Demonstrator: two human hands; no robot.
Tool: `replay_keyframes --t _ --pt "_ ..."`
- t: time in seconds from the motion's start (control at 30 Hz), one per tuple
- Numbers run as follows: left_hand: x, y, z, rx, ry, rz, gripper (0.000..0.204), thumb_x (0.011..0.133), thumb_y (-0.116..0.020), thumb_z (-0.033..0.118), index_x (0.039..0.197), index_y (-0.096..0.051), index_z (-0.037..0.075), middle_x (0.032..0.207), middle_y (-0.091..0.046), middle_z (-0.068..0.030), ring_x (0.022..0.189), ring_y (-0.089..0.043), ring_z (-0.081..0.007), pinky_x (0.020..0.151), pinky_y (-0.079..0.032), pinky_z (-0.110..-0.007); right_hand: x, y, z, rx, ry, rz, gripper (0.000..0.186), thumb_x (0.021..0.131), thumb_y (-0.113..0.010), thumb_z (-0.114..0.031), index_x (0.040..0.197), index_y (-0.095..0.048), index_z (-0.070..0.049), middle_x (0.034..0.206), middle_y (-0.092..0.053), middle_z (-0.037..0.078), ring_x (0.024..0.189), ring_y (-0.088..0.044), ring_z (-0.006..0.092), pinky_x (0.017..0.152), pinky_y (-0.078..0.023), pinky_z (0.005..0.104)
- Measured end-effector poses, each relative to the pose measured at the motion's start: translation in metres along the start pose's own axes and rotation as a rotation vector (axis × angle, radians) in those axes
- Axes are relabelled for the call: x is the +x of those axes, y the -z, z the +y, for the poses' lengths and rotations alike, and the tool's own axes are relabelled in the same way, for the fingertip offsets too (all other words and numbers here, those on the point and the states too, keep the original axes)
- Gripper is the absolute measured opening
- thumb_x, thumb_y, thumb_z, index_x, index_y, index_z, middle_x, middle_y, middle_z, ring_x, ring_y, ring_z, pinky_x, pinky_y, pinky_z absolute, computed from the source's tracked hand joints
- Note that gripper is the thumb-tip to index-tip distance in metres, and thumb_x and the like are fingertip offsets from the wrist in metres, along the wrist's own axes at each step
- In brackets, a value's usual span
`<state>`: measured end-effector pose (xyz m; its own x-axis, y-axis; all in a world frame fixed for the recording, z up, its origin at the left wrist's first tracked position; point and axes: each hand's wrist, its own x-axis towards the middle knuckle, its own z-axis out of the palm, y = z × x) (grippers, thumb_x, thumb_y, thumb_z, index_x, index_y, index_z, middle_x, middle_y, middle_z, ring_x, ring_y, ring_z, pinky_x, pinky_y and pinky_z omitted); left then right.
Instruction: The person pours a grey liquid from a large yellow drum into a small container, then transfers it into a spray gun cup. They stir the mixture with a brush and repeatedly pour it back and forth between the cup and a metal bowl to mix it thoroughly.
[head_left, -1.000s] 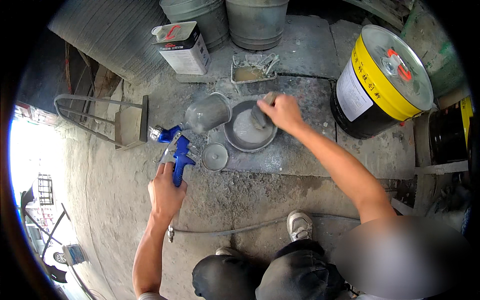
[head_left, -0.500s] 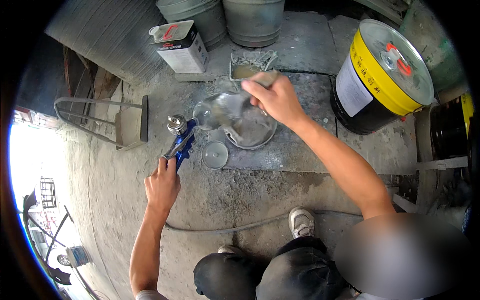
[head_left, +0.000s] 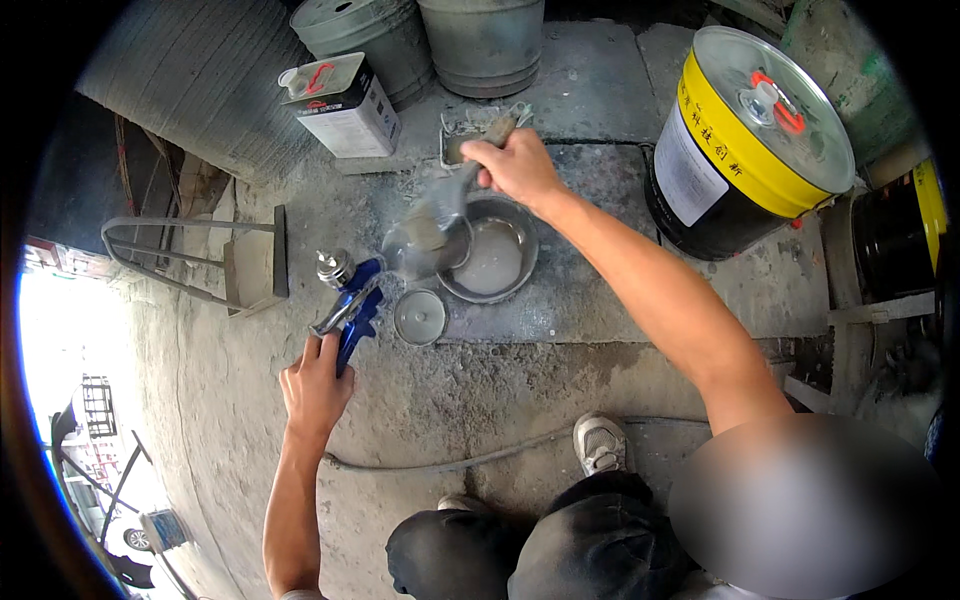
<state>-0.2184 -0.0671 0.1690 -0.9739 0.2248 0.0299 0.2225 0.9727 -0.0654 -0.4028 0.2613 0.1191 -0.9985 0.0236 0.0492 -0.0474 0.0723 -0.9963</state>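
My left hand (head_left: 316, 385) is closed round the handle of a blue spray gun (head_left: 362, 318) with a silver nozzle. The gun lies tipped over, its clear cup (head_left: 398, 258) pointing right toward the metal bowl (head_left: 533, 250). From above, my right hand (head_left: 515, 172) grips a paintbrush (head_left: 497, 130). Its bristle end is smeared by motion at the cup's mouth; I cannot tell how far inside it reaches. Cloudy grey liquid (head_left: 495, 262) stands in the bowl. A round lid (head_left: 420, 318) lies on the ground between gun and bowl.
A rectangular can (head_left: 350, 125) stands at the back left, before two metal buckets (head_left: 482, 50). A small tray (head_left: 452, 147) sits behind the bowl. At the right is a large yellow-and-black drum (head_left: 720, 150); at the left, a metal frame (head_left: 270, 260). A hose (head_left: 480, 465) crosses the floor.
The brush has swung left and down toward the cup's mouth, away from over the bowl. The grey liquid in the bowl now shows plainly. My left hand keeps its hold on the spray gun.
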Motion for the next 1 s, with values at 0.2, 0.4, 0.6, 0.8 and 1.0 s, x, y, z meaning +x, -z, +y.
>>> replay_keyframes --t 0.2,0.4,0.6,0.8,1.0 --pt "-0.021 -0.014 -0.025 -0.122 0.068 0.003 0.044 0.07 -0.069 0.013 0.112 -0.057 0.007 0.093 -0.065 -0.0151 0.073 -0.065 -0.0366 0.065 -0.053 -0.044 -0.016 0.019 0.015 -0.03 -0.084 0.062 0.027 0.085 -0.071 -0.027 0.076 -0.07 -0.001 0.058 -0.063 0.005 0.048 -0.055 0.0075 0.043 -0.041 0.0243" --pt "-0.025 -0.026 -0.035 -0.256 0.126 0.041 0.034 0.07 -0.068 0.01 0.102 -0.058 0.004 0.073 -0.063 -0.0156 0.063 -0.064 -0.0341 0.059 -0.05 -0.042 -0.043 0.002 0.006 0.269 -0.136 -0.046 0.021 0.087 -0.071 -0.022 0.081 -0.07 -0.002 0.061 -0.062 0.001 0.051 -0.054 0.0036 0.042 -0.037 0.0194" --pt "-0.04 -0.039 -0.051 -0.503 0.211 -0.059 0.029 0.072 -0.063 0.005 0.1 -0.058 0.001 0.058 -0.048 -0.0085 0.049 -0.045 -0.0143 0.049 -0.039 -0.031 -0.04 0.023 0.05 -0.386 -0.006 -0.009 0.04 0.085 -0.069 -0.04 0.07 -0.068 -0.003 0.055 -0.063 0.011 0.057 -0.067 0.0269 0.056 -0.051 0.0413" --pt "-0.043 -0.058 -0.052 -0.64 0.279 -0.141 0.028 0.078 -0.064 0.006 0.105 -0.057 -0.001 0.055 -0.039 -0.0045 0.048 -0.037 -0.01 0.045 -0.032 -0.029 -0.07 0.01 0.062 -0.587 0.063 -0.138 0.034 0.087 -0.065 -0.037 0.083 -0.071 -0.003 0.074 -0.068 0.019 0.072 -0.066 0.0382 0.068 -0.051 0.0467" --pt "-0.035 -0.059 -0.045 -0.579 0.206 -0.149 0.026 0.082 -0.07 0.011 0.101 -0.056 0.0 0.055 -0.041 -0.0052 0.048 -0.035 -0.0108 0.045 -0.031 -0.031 -0.08 0.014 0.086 -0.212 -0.052 -0.041 0.031 0.087 -0.064 -0.031 0.082 -0.071 0.0 0.069 -0.07 0.015 0.059 -0.067 0.028 0.054 -0.051 0.0387"
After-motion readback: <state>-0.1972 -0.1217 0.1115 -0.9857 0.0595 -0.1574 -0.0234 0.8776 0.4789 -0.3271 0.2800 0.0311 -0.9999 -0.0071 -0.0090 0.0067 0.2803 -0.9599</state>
